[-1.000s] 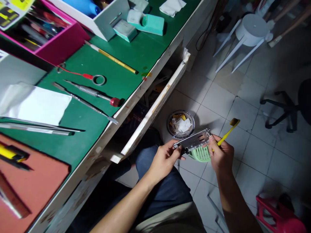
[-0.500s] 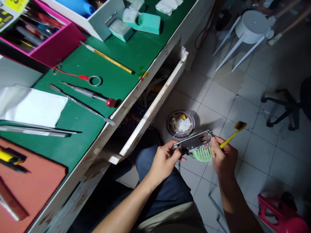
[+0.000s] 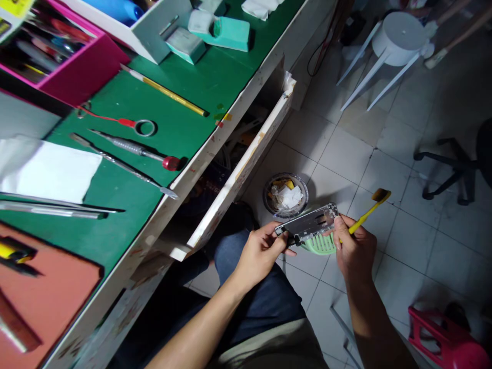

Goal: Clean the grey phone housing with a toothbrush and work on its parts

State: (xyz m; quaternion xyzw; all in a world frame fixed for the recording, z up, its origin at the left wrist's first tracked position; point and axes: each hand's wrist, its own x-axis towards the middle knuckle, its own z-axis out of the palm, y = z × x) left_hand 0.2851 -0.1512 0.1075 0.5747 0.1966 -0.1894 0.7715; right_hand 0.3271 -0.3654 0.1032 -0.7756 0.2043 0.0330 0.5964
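Pale stool (image 3: 403,37) on tiled floor (image 3: 342,159); bin (image 3: 266,199) holding crumpled paper (image 3: 289,197); pink box (image 3: 88,72) on green tabletop (image 3: 226,72).

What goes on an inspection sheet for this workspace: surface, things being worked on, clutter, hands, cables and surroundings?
Surface: green bench top, open drawer below.
Work things: metal frame, yellow brush.
Clutter: red-ended tool, yellow stick, white sheet, pink box of items on the bench.
Hands: left hand grips one end of the frame; right hand holds the brush and touches the other end.
Cables: thin dark cable by the bench's far end.
Surroundings: round container of scraps, pale stool, wheeled chair base on tiled floor.
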